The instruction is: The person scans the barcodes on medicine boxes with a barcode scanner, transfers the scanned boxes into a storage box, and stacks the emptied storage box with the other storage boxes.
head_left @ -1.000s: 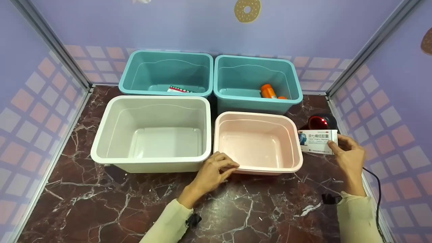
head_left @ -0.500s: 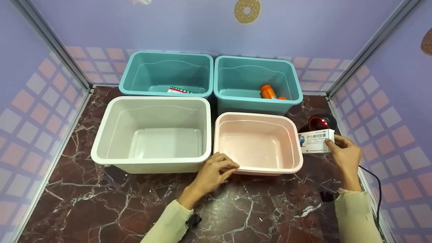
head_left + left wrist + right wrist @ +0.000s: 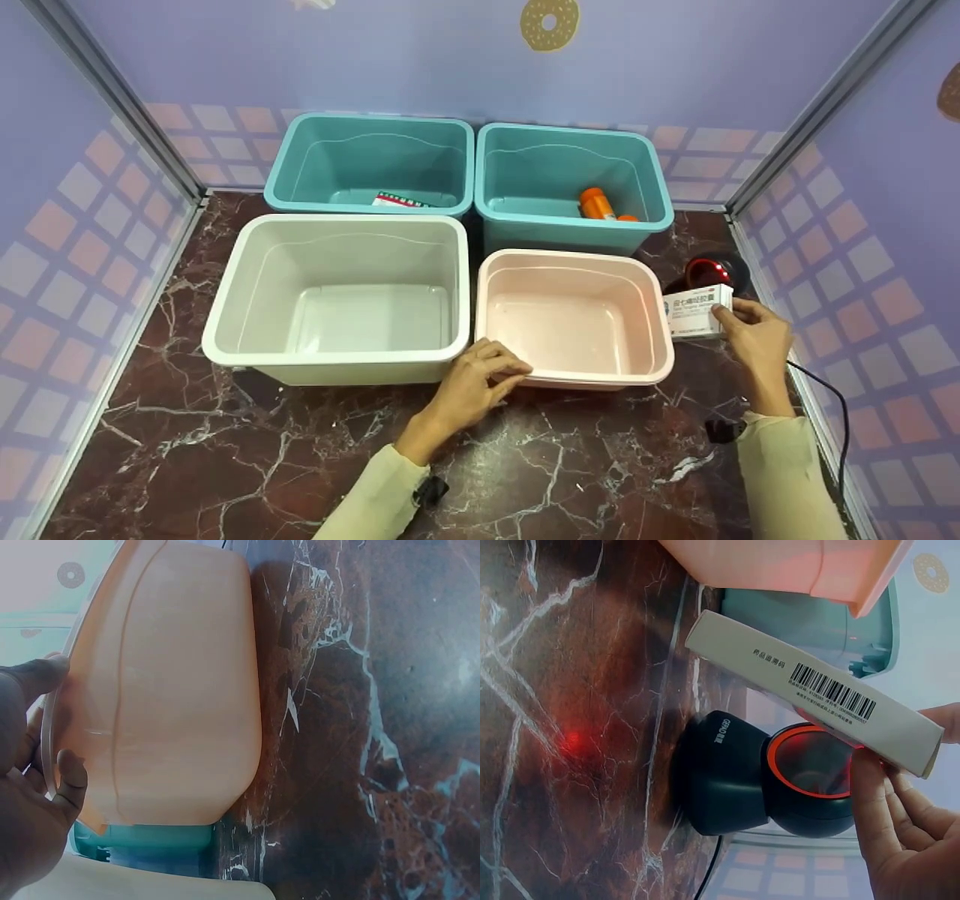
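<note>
My right hand (image 3: 759, 341) pinches a white medicine box (image 3: 690, 312) by its right end, just right of the pink bin. The box is held up before a black barcode scanner (image 3: 724, 776) whose ring glows red. In the right wrist view, a printed barcode (image 3: 832, 694) on the box's narrow side faces the camera. My left hand (image 3: 476, 379) grips the front left rim of the pink bin (image 3: 562, 322), thumb and fingers on either side of the rim in the left wrist view.
A white bin (image 3: 352, 356) stands left of the pink one. Behind are two teal bins: the left teal bin (image 3: 375, 142) holds a green, white and red box (image 3: 401, 199), the right teal bin (image 3: 570, 150) orange bottles (image 3: 596, 204). A cable (image 3: 841, 420) runs along the right wall.
My right hand has moved a little left with the medicine box, which has tilted slightly and now overlaps more behind the pink bin's right rim. The left hand has stayed still.
</note>
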`<state>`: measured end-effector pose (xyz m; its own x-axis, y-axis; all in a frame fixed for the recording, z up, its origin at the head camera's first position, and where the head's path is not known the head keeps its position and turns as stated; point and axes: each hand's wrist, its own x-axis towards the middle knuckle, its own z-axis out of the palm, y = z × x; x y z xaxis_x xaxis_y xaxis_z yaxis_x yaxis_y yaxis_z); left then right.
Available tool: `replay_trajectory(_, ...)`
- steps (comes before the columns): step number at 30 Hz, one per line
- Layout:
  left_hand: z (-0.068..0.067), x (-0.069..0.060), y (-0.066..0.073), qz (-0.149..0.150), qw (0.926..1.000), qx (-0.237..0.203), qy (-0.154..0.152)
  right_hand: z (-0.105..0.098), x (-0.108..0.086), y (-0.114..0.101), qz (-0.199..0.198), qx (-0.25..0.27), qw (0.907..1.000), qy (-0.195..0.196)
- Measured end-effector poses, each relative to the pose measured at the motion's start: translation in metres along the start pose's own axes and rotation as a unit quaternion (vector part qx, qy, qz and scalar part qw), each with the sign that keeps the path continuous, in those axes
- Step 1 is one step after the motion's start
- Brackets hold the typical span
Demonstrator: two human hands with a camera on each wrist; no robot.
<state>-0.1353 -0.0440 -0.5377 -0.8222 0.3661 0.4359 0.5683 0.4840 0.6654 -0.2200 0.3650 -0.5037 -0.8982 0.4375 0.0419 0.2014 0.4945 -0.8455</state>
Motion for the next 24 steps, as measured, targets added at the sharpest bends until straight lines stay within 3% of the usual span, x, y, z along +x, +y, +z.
replay_trajectory(12,0.0,-0.001,-0.001,0.003,1.0,0.0,0.007,0.003,-0.002,0.005,0.017,-0.023,0.9996,-0.006)
replay_trajectory(24,0.001,-0.001,-0.001,0.006,1.0,0.0,0.007,0.013,-0.001,0.01,0.039,0.007,0.9991,-0.017)
